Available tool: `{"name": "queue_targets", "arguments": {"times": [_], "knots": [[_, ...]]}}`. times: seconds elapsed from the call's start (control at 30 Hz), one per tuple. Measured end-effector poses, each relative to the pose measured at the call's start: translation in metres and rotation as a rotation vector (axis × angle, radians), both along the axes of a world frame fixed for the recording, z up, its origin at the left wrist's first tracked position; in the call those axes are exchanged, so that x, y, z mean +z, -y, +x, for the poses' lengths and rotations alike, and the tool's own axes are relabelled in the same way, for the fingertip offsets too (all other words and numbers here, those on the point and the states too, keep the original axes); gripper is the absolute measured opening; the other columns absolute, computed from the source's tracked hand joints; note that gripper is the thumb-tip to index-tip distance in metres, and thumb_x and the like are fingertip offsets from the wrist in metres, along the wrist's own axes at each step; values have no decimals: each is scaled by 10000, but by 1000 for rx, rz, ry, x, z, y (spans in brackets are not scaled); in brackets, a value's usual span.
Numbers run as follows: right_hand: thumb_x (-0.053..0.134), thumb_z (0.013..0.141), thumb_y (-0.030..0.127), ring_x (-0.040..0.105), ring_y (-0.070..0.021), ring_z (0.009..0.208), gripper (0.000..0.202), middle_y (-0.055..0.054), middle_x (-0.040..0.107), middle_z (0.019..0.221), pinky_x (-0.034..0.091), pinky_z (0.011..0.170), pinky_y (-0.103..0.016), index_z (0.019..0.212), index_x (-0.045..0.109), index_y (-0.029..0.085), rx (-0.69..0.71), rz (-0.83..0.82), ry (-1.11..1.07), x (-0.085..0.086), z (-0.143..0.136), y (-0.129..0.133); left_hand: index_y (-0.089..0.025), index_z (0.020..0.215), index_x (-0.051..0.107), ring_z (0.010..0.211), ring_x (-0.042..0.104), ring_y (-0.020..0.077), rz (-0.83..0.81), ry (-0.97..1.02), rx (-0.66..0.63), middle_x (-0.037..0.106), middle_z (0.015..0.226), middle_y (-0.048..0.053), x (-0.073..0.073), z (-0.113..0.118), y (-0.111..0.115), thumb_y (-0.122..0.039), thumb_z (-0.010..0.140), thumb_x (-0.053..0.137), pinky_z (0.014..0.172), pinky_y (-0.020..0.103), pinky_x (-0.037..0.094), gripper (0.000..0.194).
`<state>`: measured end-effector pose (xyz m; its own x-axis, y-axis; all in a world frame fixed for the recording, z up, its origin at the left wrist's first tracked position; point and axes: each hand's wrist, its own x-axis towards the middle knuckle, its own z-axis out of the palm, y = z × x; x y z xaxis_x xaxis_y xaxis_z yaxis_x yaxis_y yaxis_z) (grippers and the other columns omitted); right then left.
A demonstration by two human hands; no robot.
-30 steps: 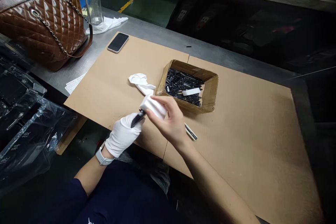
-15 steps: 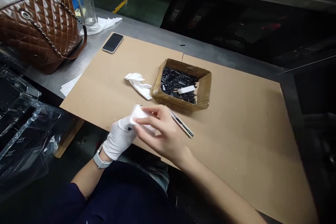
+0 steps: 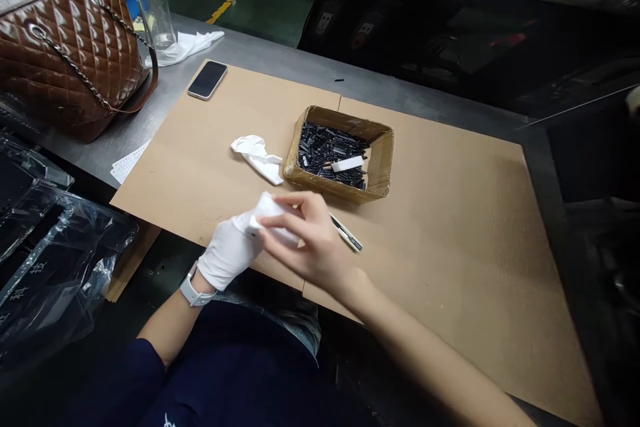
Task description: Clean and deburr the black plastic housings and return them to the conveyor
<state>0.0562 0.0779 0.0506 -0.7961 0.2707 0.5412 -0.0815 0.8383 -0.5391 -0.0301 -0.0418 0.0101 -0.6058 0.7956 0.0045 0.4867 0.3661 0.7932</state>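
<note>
Box (image 3: pixel 381 157): black strips (image 3: pixel 320 147), white block (image 3: pixel 347 163) | right hand (image 3: pixel 317 233): pinching wad (image 3: pixel 269 207) | left hand (image 3: pixel 231 250): grip unclear

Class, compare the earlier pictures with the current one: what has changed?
The right hand has brought the white piece toward the person's body, against the gloved left hand, hiding the dark strip seen earlier. No release is visible. The box, phone and crumpled cloth stayed put.

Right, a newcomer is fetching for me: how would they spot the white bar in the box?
On the brown cardboard sheet, beyond the bare right hand, stands an open box. In it, atop many black pieces, lies the white bar, paler and broader than those around it.
</note>
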Motion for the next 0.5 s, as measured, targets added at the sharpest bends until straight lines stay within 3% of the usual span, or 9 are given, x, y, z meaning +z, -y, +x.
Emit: {"name": "queue_targets", "arguments": {"times": [0.13,0.3,0.5], "knots": [[659,778,202,558,-218,874,62,-87,555,941,498,728,-376,836,640,213,-83,100,-42,-4,4,-7,-183,881,636,704,622,163,14,3,-50,697,829,60,2,-1,-2,-314,886,464,699,288,497,216],[672,770,202,549,-241,930,102,-106,552,1013,492,754,-393,859,625,221,-88,278,-69,-4,7,-10,-182,796,615,655,594,143,46,48,-99,680,761,39,3,-3,-4,-303,896,437,677,268,494,237],[654,793,218,556,-225,917,71,-115,551,1019,508,744,-372,851,613,209,-25,294,-73,-6,7,-3,-180,797,615,726,621,150,81,89,-151,689,811,47,-5,-7,-7,-201,859,468,732,268,507,161]]}}
